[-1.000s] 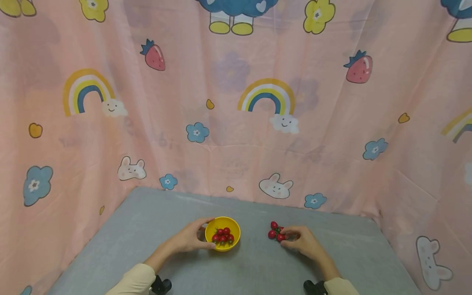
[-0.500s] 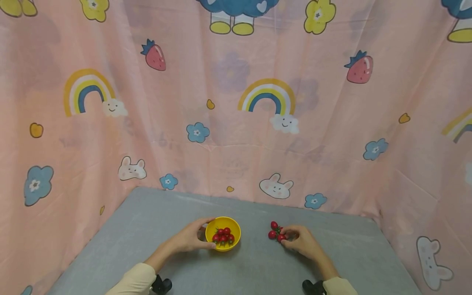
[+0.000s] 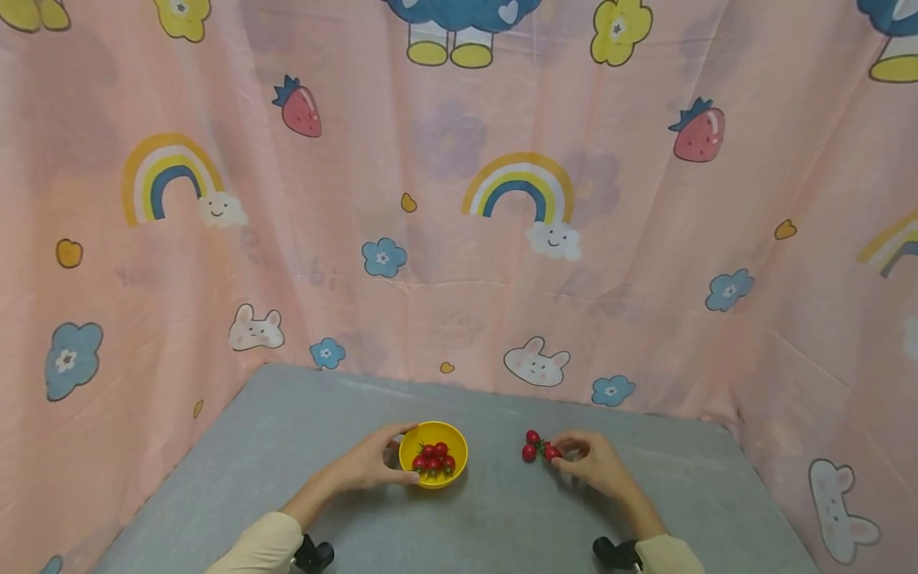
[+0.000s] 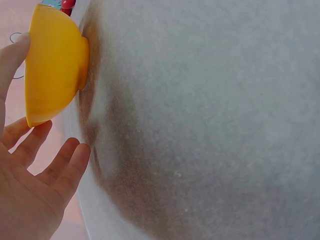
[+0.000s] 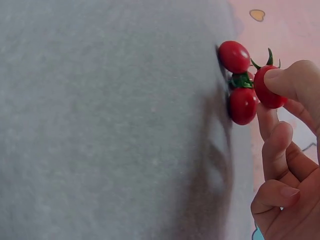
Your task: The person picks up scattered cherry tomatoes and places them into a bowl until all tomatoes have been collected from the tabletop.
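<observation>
My left hand (image 3: pixel 371 460) holds a yellow bowl (image 3: pixel 406 438) by its near-left side, thumb and fingers spread on its rim. Several red cherry tomatoes (image 3: pixel 433 462) with green stems lie inside. In the left wrist view, the bowl (image 4: pixel 55 70) stands on its foot, fingertips at its edge. To the right, my right hand (image 3: pixel 594 462) pinches one cherry tomato (image 5: pixel 269 91) between thumb and fingers, green sepals pointing away from the palm. Right beside it, other cherry tomatoes (image 5: pixel 243 106) rest on the table, a green stem showing among them.
A grey cloth-like surface covers the table (image 3: pixel 473 526). Behind it and along its sides hangs a pink curtain (image 3: pixel 445 311) printed with rainbows, rabbits and flowers. Black wrist cameras (image 3: pixel 313 553) sit at both cream sleeves (image 3: pixel 265 544).
My right hand has lifted slightly and shifted away from the small cluster, taking one cherry tomato with it. My left hand and the bowl have stayed where they were.
</observation>
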The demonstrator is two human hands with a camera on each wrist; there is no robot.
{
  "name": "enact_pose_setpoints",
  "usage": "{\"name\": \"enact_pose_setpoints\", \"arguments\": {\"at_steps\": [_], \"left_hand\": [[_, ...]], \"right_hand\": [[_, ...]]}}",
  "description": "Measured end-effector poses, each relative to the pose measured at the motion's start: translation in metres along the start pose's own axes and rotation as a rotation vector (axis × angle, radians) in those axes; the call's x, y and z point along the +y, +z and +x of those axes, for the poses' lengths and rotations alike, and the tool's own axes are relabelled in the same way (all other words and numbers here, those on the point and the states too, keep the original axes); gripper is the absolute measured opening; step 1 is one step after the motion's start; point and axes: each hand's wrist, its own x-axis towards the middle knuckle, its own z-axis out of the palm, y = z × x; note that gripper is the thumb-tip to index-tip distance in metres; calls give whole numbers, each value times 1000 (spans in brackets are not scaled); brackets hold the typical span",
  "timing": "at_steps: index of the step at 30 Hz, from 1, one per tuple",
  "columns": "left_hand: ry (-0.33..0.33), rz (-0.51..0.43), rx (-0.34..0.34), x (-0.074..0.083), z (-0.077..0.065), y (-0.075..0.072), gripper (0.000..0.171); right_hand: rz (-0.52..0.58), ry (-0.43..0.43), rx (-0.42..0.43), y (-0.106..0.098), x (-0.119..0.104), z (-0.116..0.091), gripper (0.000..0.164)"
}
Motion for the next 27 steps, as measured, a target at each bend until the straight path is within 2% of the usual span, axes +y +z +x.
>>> {"name": "enact_pose_setpoints", "arguments": {"at_steps": [10, 20, 27], "left_hand": [[6, 15, -2, -2, 1, 0, 81], [4, 16, -1, -4, 1, 0, 81], [1, 20, -2, -4, 1, 0, 81]], "right_hand": [[26, -42, 2, -5, -4, 5, 17], [16, -41, 14, -3, -11, 12, 16], [75, -88, -17, 4, -22, 18, 17]]}}
